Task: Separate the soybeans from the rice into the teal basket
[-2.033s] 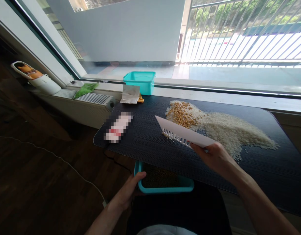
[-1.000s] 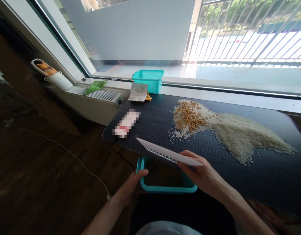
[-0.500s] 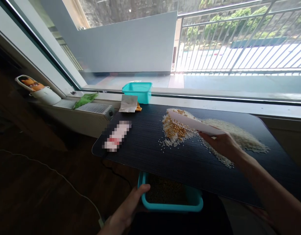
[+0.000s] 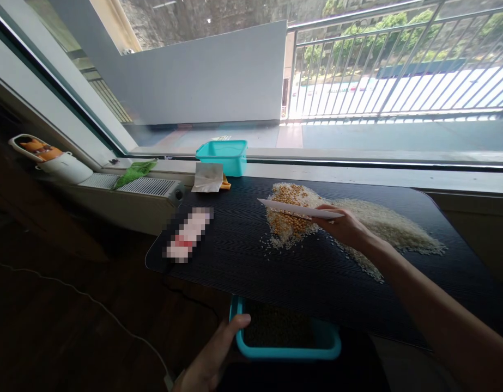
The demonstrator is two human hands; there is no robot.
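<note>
My right hand (image 4: pixel 343 226) grips a thin, flat, pale sheet (image 4: pixel 294 208) by its right end, holding it over a pile of yellow kernels (image 4: pixel 290 223) mixed with white rice. Joined to that pile on its right spreads a larger heap of white rice (image 4: pixel 386 223). Below the table's front edge, my left hand (image 4: pixel 218 343) is closed on the left rim of a turquoise bin (image 4: pixel 290 353), thumb over the rim. Dark grains (image 4: pixel 279 324) lie inside the bin, too shadowed to name; its far side is under the table.
The dark table (image 4: pixel 230 250) stands against a window sill. A second turquoise bin (image 4: pixel 224 158) and a pale paper packet (image 4: pixel 207 178) are at its back left. A pixelated pinkish object (image 4: pixel 188 234) lies near the left edge. A radiator (image 4: pixel 149 188) carries a green cloth (image 4: pixel 137 173).
My right hand and the pale sheet have shifted left and the sheet has turned flatter, its tip now past the pile's left side. My left hand keeps its grip on the bin.
</note>
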